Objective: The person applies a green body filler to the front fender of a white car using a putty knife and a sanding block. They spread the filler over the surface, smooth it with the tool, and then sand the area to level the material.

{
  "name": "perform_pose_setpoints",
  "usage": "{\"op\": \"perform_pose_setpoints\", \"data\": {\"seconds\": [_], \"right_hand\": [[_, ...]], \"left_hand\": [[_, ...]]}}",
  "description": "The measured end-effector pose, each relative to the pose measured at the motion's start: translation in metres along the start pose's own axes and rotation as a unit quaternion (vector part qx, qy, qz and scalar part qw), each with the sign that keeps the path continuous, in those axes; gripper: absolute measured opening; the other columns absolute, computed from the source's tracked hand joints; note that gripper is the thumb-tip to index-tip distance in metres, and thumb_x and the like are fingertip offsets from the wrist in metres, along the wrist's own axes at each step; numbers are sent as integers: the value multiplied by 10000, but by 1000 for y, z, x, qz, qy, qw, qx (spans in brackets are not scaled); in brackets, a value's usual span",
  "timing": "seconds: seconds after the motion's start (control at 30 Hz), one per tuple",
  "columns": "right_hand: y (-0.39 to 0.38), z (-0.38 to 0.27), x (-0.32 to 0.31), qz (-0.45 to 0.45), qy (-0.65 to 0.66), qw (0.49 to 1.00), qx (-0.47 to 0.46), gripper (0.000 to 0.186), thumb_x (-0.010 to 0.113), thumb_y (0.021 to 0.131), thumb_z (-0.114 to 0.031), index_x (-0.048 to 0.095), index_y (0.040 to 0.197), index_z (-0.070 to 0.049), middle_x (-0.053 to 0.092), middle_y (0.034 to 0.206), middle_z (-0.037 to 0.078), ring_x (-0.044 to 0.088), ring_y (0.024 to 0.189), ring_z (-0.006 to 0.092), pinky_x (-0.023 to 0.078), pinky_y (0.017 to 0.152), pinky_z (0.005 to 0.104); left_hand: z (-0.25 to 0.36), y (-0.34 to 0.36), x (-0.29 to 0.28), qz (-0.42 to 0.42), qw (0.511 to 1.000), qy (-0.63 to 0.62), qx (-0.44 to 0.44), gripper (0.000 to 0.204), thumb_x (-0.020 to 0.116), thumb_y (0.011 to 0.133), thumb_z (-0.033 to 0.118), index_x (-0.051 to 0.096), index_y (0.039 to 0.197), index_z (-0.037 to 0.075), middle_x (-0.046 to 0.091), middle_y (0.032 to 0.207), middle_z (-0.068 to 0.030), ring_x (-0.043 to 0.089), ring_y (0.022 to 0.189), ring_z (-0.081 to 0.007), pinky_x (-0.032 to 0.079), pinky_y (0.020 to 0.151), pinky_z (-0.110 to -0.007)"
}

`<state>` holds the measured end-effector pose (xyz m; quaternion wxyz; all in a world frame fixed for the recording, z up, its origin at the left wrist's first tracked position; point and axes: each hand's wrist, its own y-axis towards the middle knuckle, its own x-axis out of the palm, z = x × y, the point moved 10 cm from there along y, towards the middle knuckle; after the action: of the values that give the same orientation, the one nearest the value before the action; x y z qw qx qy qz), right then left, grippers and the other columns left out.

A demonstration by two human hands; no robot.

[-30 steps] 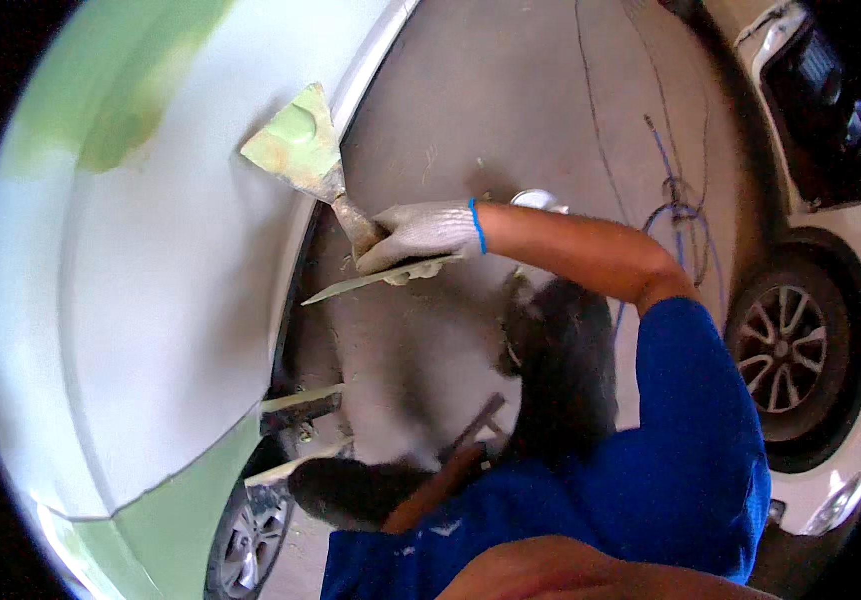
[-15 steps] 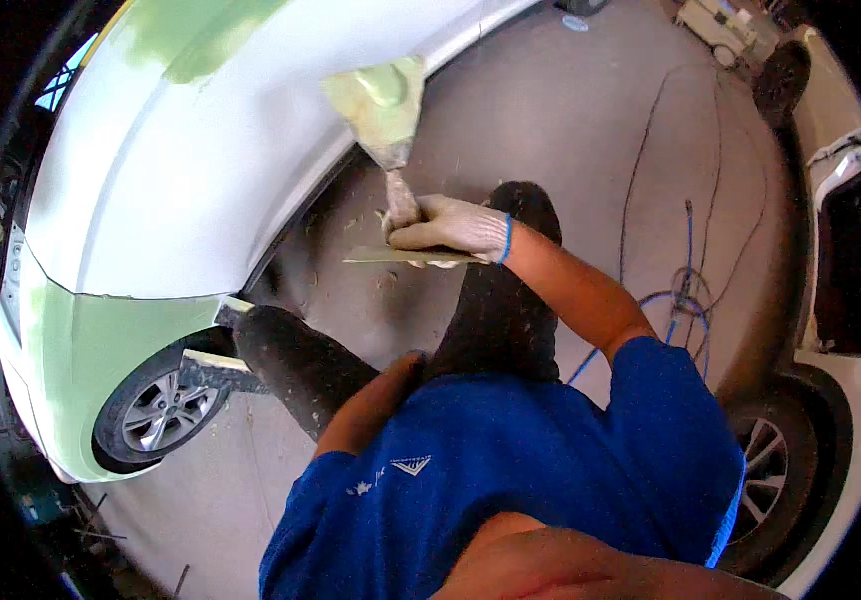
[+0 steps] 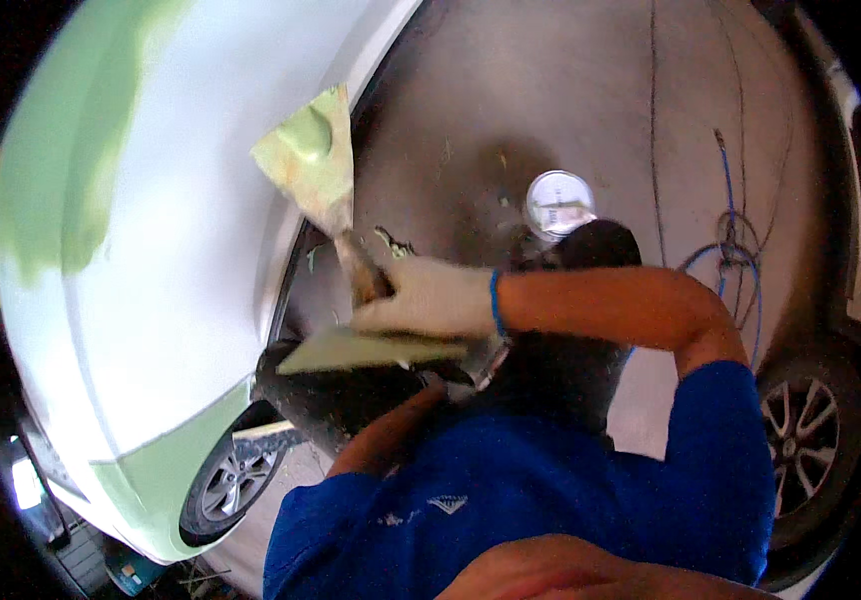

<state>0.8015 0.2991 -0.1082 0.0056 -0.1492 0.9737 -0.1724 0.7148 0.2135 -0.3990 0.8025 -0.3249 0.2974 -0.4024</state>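
My right hand (image 3: 436,298), in a pale knit glove with a blue cuff, is closed round the handle of a putty knife (image 3: 326,190). The wide blade points up and away, and a lump of light green filler (image 3: 309,138) lies on it. Under the same hand is a flat, pale green board (image 3: 376,350), tilted and blurred, apparently gripped along with the knife. My left hand (image 3: 439,388) is low by my lap, close to the board; its fingers are mostly hidden. Left of the knife stands a white car body panel (image 3: 191,220) with green filler patches (image 3: 71,180).
A round white tin (image 3: 559,205) stands on the floor beyond my right knee. A coiled blue hose (image 3: 736,260) and dark cables (image 3: 655,130) lie to the right. Another vehicle's wheel (image 3: 801,430) is at the right; the panelled car's wheel (image 3: 236,490) sits lower left.
My right hand has come nearer and slightly left with the knife and board, and the blade now overlaps the car's lower edge. The view has shifted, bringing the white tin into sight.
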Motion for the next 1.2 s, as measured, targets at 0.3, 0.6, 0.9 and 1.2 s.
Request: {"op": "perform_pose_setpoints", "data": {"seconds": [0.3, 0.6, 0.9, 1.2], "right_hand": [[117, 32, -91, 66, -71, 994, -47, 410, 707, 822, -335, 635, 1038, 7, 673, 902, 201, 652, 899, 310, 487, 824, 421], [66, 59, -106, -11, 58, 998, 1, 183, 651, 910, -202, 614, 1022, -61, 612, 844, 9, 573, 742, 97, 486, 657, 265], [-74, 38, 9, -64, 168, 983, -35, 217, 649, 927, -236, 620, 1050, -60, 634, 842, 20, 575, 655, 93, 472, 558, 233], [-130, 7, -30, 110, -90, 986, -86, 557, 659, 901, -273, 531, 1333, 54, 620, 1263, 185, 579, 1185, 275, 420, 1042, 360]], "left_hand": [[26, 28, 18, -72, 995, -55, -43, 432, 513, 986, 377, 544, 1251, 37, 641, 1102, -82, 597, 1034, -199, 504, 877, -372], [147, 47, 1, -171, 943, -284, 19, 434, 515, 984, 383, 546, 1249, 41, 649, 1101, -77, 599, 1050, -194, 505, 886, -373], [291, -182, -83, -129, 867, -251, 412, 548, 596, 952, 235, 429, 1423, 11, 656, 983, -82, 618, 900, -160, 514, 805, -317], [254, -248, -159, 147, 839, -239, 467, 431, 543, 943, 110, 473, 1363, 37, 608, 853, -50, 528, 522, -98, 440, 493, -228]]}}
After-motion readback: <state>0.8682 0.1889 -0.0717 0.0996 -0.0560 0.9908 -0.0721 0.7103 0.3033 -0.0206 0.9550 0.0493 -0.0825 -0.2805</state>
